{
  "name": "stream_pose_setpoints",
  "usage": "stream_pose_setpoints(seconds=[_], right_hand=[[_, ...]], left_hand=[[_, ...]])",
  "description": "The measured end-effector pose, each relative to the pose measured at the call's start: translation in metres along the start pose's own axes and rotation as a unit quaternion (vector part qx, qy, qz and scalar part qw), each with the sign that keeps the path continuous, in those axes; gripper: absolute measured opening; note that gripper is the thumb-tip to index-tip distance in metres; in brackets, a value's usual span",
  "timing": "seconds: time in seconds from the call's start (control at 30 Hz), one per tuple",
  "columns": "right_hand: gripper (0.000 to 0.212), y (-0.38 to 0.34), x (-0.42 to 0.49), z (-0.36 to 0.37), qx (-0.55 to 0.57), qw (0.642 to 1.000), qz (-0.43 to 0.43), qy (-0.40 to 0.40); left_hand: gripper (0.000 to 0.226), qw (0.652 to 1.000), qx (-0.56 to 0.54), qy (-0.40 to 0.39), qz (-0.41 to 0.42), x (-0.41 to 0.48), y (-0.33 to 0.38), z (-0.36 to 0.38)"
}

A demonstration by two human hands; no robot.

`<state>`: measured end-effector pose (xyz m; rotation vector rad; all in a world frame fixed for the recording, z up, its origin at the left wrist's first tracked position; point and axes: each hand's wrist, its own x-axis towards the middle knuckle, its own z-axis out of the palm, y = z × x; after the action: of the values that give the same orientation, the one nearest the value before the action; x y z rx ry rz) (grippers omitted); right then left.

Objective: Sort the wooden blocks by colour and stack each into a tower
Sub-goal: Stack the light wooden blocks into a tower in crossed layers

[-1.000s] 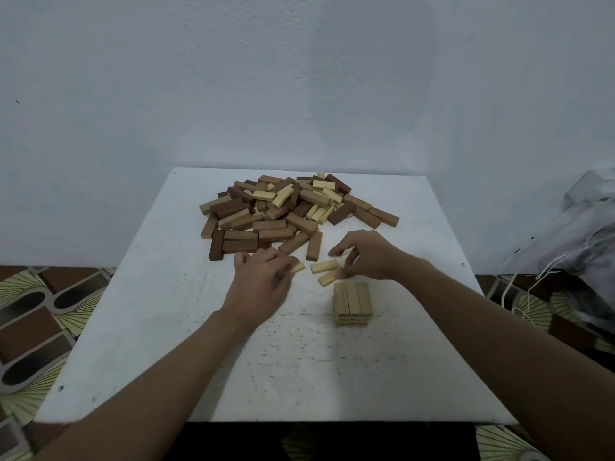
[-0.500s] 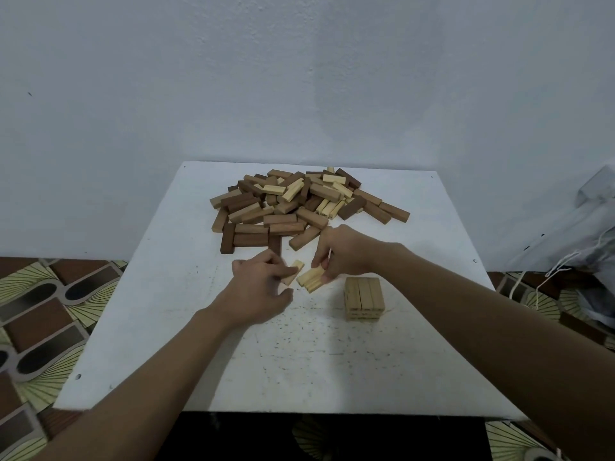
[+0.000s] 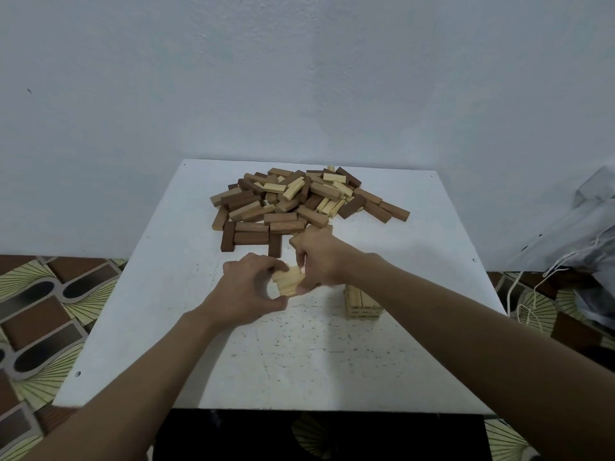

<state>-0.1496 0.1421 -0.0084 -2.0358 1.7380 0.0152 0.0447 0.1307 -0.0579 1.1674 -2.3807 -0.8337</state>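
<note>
Reading the white table [image 3: 299, 361] as a dial with the person at 6 o'clock:

Item 1. A loose pile of wooden blocks [image 3: 299, 201] lies toward 12 o'clock, close to the far edge. Dark brown, mid brown and pale pieces are mixed and overlap in no order. A few dark pieces lie flat on the pile's near side.

Item 2. A short pale tower [image 3: 361, 302] stands just to the 3 o'clock side of centre, several layers high. Its upper part is partly hidden behind the right forearm.

Item 3. A small bundle of pale blocks [image 3: 289, 281] sits near the dial's centre, between both hands, at 9 o'clock from the tower and apart from it. Whether it rests on the table or is raised cannot be told.

Item 4. The left hand [image 3: 248, 291] has its fingers curled and pinches the bundle's left end. The right hand [image 3: 319, 261] closes on the bundle from the 1 o'clock side, fingers bent over its far edge.

Item 5. Surroundings: a plain pale wall [image 3: 299, 78] beyond 12 o'clock, a patterned tiled floor [image 3: 40, 311] at 9 o'clock, and a clear plastic bag [image 3: 592, 234] with white cords at 3 o'clock, off the table.
</note>
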Motion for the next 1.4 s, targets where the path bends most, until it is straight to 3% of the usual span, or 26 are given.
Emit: stream_pose_setpoints(seconds=[0.07,0.2,0.27,0.43,0.6,0.77,0.9,1.1,1.4], right_hand=[[0.056,-0.007,-0.001,0.005,0.011,1.0,0.014,-0.005],[0.04,-0.021,-0.005,0.015,0.017,1.0,0.023,-0.007],[0.041,-0.027,-0.008,0.022,0.019,0.999,0.032,0.016],[0.04,-0.041,-0.016,0.042,0.056,0.996,0.052,0.054],[0.033,-0.043,-0.032,0.072,0.098,0.986,0.01,0.138],[0.045,-0.034,-0.046,0.092,0.189,0.958,-0.019,0.214],[0.058,-0.031,-0.049,0.096,0.24,0.942,-0.001,0.235],[0.06,-0.031,-0.052,0.099,0.298,0.918,0.009,0.26],[0.057,-0.032,-0.052,0.1,0.276,0.923,0.008,0.267]], left_hand=[[0.053,0.999,-0.022,-0.03,-0.004,0.0,-0.007,-0.007],[0.055,0.996,-0.036,-0.084,0.006,-0.001,-0.018,-0.017],[0.053,0.995,-0.044,-0.089,0.013,-0.006,-0.018,-0.019],[0.054,0.997,-0.055,-0.051,0.017,-0.027,-0.027,-0.018],[0.054,0.997,-0.08,0.0,0.022,-0.045,-0.034,-0.011],[0.053,0.998,-0.04,0.045,0.033,-0.052,-0.036,0.001],[0.055,0.997,-0.028,0.062,0.035,-0.051,-0.035,0.008],[0.057,0.997,-0.027,0.049,0.046,-0.049,-0.04,0.007],[0.057,0.997,-0.025,0.057,0.045,-0.049,-0.043,0.011]])
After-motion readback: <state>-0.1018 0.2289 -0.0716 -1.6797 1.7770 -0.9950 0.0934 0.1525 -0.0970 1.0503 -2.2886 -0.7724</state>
